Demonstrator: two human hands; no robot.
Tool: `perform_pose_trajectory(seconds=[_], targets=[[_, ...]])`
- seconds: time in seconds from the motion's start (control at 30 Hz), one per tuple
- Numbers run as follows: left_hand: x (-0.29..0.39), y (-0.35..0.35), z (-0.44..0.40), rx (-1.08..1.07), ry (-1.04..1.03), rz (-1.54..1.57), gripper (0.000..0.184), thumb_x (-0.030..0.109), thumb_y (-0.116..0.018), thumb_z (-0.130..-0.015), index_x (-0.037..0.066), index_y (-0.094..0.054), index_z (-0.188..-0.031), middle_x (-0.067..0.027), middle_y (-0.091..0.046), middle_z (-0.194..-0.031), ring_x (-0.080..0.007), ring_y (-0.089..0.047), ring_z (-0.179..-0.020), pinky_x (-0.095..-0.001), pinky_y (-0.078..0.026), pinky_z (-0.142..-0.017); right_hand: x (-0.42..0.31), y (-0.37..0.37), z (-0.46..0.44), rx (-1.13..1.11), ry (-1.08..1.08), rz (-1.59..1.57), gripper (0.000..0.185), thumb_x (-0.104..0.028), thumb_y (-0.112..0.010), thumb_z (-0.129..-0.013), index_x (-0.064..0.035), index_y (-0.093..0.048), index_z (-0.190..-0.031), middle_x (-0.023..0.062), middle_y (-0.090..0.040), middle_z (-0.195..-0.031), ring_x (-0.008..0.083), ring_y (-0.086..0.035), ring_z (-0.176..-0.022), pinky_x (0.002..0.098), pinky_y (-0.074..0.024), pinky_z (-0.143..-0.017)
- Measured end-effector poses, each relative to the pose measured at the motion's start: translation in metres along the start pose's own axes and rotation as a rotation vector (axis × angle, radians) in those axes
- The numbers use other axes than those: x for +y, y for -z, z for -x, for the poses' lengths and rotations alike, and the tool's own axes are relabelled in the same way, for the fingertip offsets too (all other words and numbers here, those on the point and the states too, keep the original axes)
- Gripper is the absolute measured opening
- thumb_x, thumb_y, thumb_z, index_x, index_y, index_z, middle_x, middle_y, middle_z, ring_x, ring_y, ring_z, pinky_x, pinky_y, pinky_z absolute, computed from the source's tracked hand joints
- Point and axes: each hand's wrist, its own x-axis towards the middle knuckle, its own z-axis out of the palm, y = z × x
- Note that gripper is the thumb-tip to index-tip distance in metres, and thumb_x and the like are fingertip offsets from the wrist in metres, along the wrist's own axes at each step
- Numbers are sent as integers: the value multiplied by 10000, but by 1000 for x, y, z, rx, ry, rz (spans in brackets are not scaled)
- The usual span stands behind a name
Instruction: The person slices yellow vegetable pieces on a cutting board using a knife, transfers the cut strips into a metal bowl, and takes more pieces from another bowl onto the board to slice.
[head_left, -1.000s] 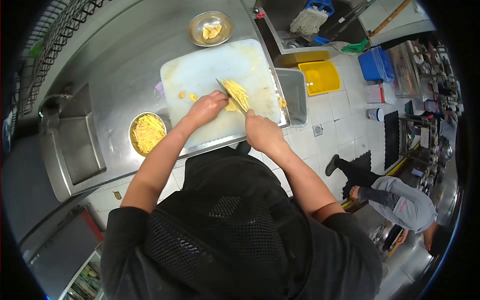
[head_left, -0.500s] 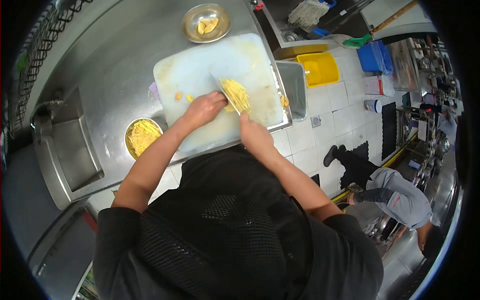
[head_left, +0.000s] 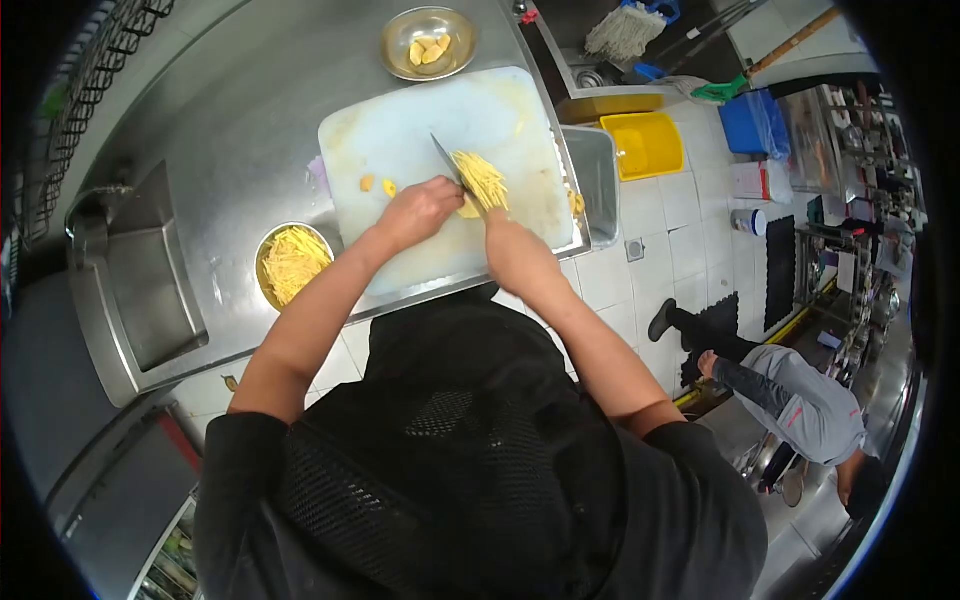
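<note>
My right hand (head_left: 520,256) is closed round the handle of a kitchen knife (head_left: 446,156), whose blade points away from me over the white cutting board (head_left: 400,120). To the blade's right lies a heap of thin yellow strips (head_left: 482,182), which look like cut ginger. My left hand (head_left: 420,213) has its fingers bent against the blade's left side, pressing on ginger that they mostly hide. Two small ginger pieces (head_left: 389,187) rest on the board left of that hand. A metal bowl of ginger strips (head_left: 293,262) stands near my left forearm.
Beyond the board is a metal bowl (head_left: 396,62) with several ginger chunks. A sink (head_left: 150,290) is at the left of the steel counter. Right of the counter stand a grey bin (head_left: 600,190) and a yellow tub (head_left: 650,145). A co-worker (head_left: 800,400) bends at the lower right.
The view has shifted slightly, so the board and bowls appear a little to the right. The knife blade shows more of its length beyond my left hand. The co-worker's arm has moved.
</note>
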Motion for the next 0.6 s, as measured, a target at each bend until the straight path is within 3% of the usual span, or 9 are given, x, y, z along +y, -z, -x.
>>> perform_pose_trajectory(seconds=[0.17, 0.27, 0.33, 0.43, 0.6], targets=[[1, -9, 5, 85, -20, 4, 151, 38, -623, -831, 24, -717, -948, -62, -687, -991, -242, -646, -965, -364, -568, -790, 9, -16, -10, 21, 7, -15, 180, -70, -412, -968, 47, -505, -1068, 321, -692, -900, 498, -692, -861, 581, -543, -760], [-3, -7, 3, 94, -25, 3, 140, 43, -630, -838, 27, -715, -948, -61, -686, -991, -243, -643, -969, -364, -568, -792, 12, -5, -5, 23, 129, -57, 180, -69, -412, -966, 49, -494, -1074, 328, -687, -901, 499, -692, -865, 585, -541, -764], [2, -7, 4, 68, 18, 2, 129, 49, -639, -844, 32, -715, -947, -56, -690, -1003, -244, -641, -980, -362, -569, -799, 5, -12, 7, -17, -33, -20, 179, -57, -419, -958, 52, -502, -1073, 339, -682, -909, 502, -689, -873, 587, -536, -775], [1, -6, 3, 99, -26, -27, 132, 54, -651, -840, 39, -717, -954, -52, -694, -1016, -245, -641, -992, -363, -570, -805, 11, -16, -28, 44, 57, -73, 167, -35, -431, -949, 55, -518, -1059, 350, -679, -924, 506, -687, -900, 586, -536, -792], [4, -4, 4, 78, -2, -23, 159, 23, -680, -809, 30, -715, -964, -64, -697, -1028, -252, -650, -998, -368, -574, -825, 2, 2, 4, -59, 4, -42, 158, -17, -443, -935, 59, -517, -1053, 356, -675, -927, 506, -690, -875, 577, -545, -766]])
